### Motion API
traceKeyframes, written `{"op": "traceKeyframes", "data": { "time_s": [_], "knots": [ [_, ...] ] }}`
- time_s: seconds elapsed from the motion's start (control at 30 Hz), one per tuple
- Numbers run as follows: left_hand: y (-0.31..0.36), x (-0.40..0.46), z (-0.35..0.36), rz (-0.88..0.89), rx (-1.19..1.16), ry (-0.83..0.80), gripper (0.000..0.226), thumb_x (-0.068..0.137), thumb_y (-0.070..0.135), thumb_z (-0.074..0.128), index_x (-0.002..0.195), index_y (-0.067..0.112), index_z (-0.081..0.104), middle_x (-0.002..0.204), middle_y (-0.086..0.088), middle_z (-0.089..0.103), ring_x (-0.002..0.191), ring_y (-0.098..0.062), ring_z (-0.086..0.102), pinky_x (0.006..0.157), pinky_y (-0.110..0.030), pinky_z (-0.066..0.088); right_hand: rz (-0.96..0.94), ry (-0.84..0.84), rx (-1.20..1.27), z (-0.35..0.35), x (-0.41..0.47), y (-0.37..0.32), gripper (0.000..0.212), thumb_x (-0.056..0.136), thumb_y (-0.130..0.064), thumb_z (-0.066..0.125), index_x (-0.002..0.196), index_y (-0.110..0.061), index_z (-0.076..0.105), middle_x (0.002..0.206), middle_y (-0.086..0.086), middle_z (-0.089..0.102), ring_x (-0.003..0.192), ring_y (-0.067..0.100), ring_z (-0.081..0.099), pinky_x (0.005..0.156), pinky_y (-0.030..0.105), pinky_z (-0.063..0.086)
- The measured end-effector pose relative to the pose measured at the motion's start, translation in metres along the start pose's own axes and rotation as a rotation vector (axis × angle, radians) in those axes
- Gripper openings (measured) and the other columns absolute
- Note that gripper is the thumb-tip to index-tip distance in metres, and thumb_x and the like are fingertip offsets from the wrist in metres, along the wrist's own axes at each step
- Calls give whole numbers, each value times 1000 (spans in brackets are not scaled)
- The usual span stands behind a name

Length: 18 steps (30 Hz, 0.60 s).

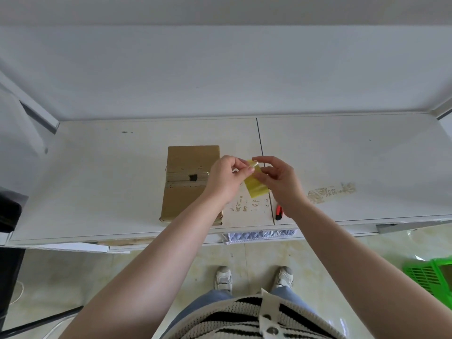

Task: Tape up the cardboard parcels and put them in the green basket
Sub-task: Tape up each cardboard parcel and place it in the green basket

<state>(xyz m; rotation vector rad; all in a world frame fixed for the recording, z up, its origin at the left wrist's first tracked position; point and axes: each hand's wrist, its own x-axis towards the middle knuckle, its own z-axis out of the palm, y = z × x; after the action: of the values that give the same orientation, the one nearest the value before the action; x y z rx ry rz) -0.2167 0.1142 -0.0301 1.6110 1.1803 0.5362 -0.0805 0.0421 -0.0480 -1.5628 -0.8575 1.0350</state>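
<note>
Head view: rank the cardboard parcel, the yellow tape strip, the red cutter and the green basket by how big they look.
1. cardboard parcel
2. green basket, only partly in frame at the edge, so its true size is unsure
3. yellow tape strip, pinched by both hands
4. red cutter, partly behind the right wrist

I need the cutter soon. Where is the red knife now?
In the head view, the red knife lies on the white table near its front edge, just under the right hand, right of the cardboard box.
</note>
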Motion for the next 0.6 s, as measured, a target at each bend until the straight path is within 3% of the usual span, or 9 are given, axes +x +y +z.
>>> {"op": "traceKeyframes", "data": {
  "time_s": [0.1,0.23,0.37,0.47,0.6],
  "knots": [
    [1,0,-1,92,154,20,14,90,26,69,82,17,61,103,1,63,98,-11,55,83,-27,42,13,20,5,-1,-3,3,22,88,-4,67,99,-23,70,84,12,74,73,23,65,71,38,51],
    [3,-3,2,157,100,-42,15,88,19,72,81,19,59,83,6,64,74,-4,56,64,-12,41,47,70,32,-1,-5,6,16,89,-6,67,90,-21,69,86,16,72,72,25,61,69,40,48],
    [1,-1,5,154,83,2,17,86,9,71,81,19,58,77,9,62,68,-2,57,63,-12,45,96,76,81,-1,-5,9,11,88,-7,68,95,-15,69,83,6,74,71,20,64,67,34,50],
    [2,1,8,176,97,29,15,87,8,69,87,16,56,83,5,63,71,-8,61,66,-20,49,141,111,165,1,-6,11,9,89,-10,69,97,-13,70,81,5,75,69,16,67,62,28,54],
    [5,3,6,188,137,30,38,87,9,70,104,27,41,105,4,54,68,-5,60,63,-13,44,187,131,216,1,-6,12,9,88,-10,70,97,-10,70,86,11,74,73,18,68,63,28,55]
  ]
}}
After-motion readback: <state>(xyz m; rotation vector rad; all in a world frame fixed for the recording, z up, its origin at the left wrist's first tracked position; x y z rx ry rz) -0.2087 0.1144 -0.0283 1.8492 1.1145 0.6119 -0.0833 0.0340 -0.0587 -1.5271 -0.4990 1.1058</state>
